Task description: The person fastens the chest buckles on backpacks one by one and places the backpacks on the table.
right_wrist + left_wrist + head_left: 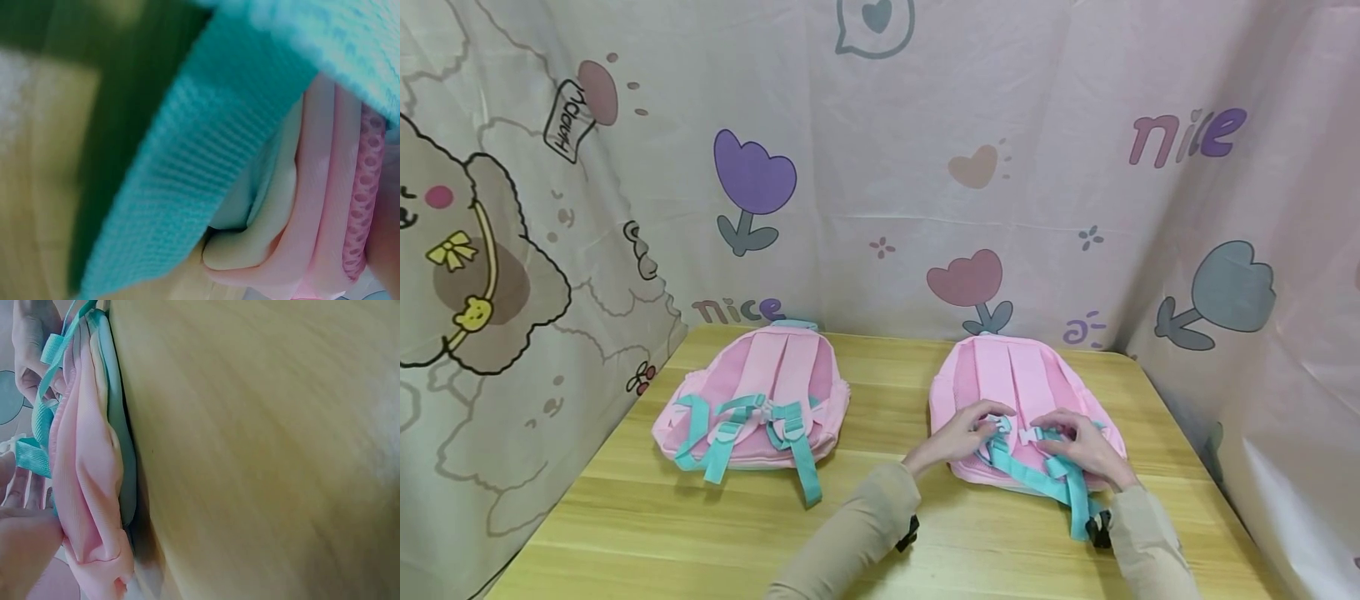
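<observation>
Two pink backpacks lie on the table with their shoulder straps up. Both hands are at the right backpack (1000, 375). My left hand (958, 433) pinches a white buckle half (1002, 423) on a teal strap, at the left shoulder strap. Opposite it, my right hand (1078, 446) pinches the strap end at the other white buckle half (1028, 435). A gap shows between the two halves. Loose teal webbing (1037, 479) hangs over the bag's lower edge, and the right wrist view shows a teal strap (200, 150) close up.
On the left lies the other pink backpack (782, 375), its white buckle (767, 412) joined between teal straps. Both bags rest on a wooden table (880, 508). A printed curtain (865, 167) hangs behind and along the sides.
</observation>
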Available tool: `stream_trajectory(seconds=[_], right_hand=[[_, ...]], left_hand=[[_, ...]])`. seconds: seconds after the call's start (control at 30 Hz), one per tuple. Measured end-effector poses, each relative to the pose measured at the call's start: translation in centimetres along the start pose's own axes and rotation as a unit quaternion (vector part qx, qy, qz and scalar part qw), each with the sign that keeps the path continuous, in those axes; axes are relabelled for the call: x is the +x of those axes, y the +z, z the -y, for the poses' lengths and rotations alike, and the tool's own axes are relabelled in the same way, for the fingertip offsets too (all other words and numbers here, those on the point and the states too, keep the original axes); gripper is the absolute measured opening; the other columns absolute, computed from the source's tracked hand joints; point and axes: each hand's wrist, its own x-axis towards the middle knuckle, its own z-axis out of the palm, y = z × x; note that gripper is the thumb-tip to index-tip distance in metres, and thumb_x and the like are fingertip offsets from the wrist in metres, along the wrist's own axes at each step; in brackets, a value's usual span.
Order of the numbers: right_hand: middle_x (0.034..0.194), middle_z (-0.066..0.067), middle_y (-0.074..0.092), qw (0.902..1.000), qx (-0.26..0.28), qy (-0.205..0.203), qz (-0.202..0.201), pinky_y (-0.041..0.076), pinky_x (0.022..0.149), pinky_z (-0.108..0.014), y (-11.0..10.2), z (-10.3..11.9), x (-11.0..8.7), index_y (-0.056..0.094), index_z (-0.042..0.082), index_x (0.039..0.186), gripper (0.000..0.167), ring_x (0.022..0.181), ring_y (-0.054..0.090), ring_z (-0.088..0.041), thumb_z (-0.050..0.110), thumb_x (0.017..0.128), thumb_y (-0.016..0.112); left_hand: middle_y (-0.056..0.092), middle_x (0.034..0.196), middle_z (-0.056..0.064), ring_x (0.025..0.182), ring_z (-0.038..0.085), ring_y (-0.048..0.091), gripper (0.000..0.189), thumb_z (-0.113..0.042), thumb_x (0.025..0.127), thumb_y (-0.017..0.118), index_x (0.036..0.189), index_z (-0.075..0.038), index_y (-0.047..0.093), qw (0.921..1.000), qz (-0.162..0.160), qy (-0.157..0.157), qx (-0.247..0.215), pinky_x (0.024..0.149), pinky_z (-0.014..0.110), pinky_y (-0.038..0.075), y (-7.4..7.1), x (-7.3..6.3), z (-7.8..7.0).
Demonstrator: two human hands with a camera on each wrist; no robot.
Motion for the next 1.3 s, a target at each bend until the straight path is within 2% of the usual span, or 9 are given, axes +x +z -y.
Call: stream_trajectory(seconds=[0.1,0.23,0.37,0.6,0.87,1.0,1.3], right_hand=[[0.113,-0.007,0.069,1.0,-0.003,-0.002,0.0,0.045,0.09,-0.023,0.0,0.1,0.0,0.074,0.014,0.113,0.024,0.102,0.057,-0.009,0.017,0.09,0.075],[0.113,-0.008,0.069,0.9999,-0.008,-0.009,0.003,0.045,0.089,-0.024,-0.1,0.3,0.0,0.074,0.012,0.113,0.023,0.101,0.057,-0.013,0.017,0.09,0.075],[0.11,-0.007,0.069,0.9996,-0.019,-0.021,0.003,0.046,0.087,-0.025,0.1,0.4,0.2,0.074,0.011,0.111,0.024,0.098,0.057,-0.012,0.016,0.088,0.077],[0.096,-0.006,0.068,0.9984,-0.01,-0.051,-0.024,0.044,0.077,-0.022,0.5,0.6,0.2,0.075,0.006,0.105,0.02,0.086,0.053,-0.004,0.009,0.085,0.078],[0.097,-0.008,0.071,0.9973,0.008,-0.056,-0.047,0.041,0.071,-0.021,0.7,0.4,0.0,0.075,0.007,0.107,0.02,0.08,0.051,-0.003,0.01,0.087,0.077],[0.094,-0.003,0.069,0.9966,0.016,-0.06,-0.053,0.04,0.067,-0.022,0.7,0.0,-0.1,0.074,0.009,0.108,0.02,0.076,0.049,-0.003,0.01,0.088,0.076],[0.088,-0.002,0.065,0.9967,0.036,-0.051,-0.052,0.039,0.066,-0.023,0.6,-0.3,-0.1,0.074,0.01,0.109,0.02,0.074,0.049,-0.007,0.012,0.09,0.075]], left_hand=[[0.064,0.137,0.005,0.132,0.011,0.053,0.031,-0.01,0.105,0.05,0.133,-0.012,0.062,0.9997,0.005,-0.005,-0.022,0.116,0.032,0.039,0.1,0.1,0.1],[0.068,0.129,0.004,0.12,0.004,0.057,0.026,-0.014,0.104,0.054,0.126,-0.012,0.067,0.9995,0.001,-0.013,-0.03,0.108,0.025,0.042,0.3,0.3,0.1],[0.071,0.12,0.005,0.107,0.003,0.058,0.021,-0.016,0.103,0.057,0.118,-0.01,0.07,0.9996,-0.014,-0.014,-0.022,0.097,0.018,0.043,0.5,0.5,0.1],[0.073,0.108,0.006,0.089,-0.001,0.054,0.018,-0.017,0.102,0.06,0.112,-0.008,0.072,0.9981,-0.05,-0.033,-0.014,0.085,0.014,0.044,1.0,0.8,0.3],[0.076,0.101,0.003,0.083,-0.006,0.054,0.017,-0.018,0.099,0.065,0.108,-0.009,0.076,0.9953,-0.086,-0.044,0.003,0.079,0.014,0.047,1.3,0.9,0.3],[0.076,0.095,0.005,0.077,-0.007,0.053,0.014,-0.017,0.097,0.068,0.102,-0.007,0.077,0.9939,-0.1,-0.042,0.015,0.075,0.013,0.047,1.5,1.0,0.1],[0.076,0.089,0.004,0.071,-0.006,0.052,0.012,-0.014,0.094,0.07,0.098,-0.007,0.078,0.9901,-0.118,-0.067,0.035,0.069,0.012,0.045,1.8,1.3,-0.4]])
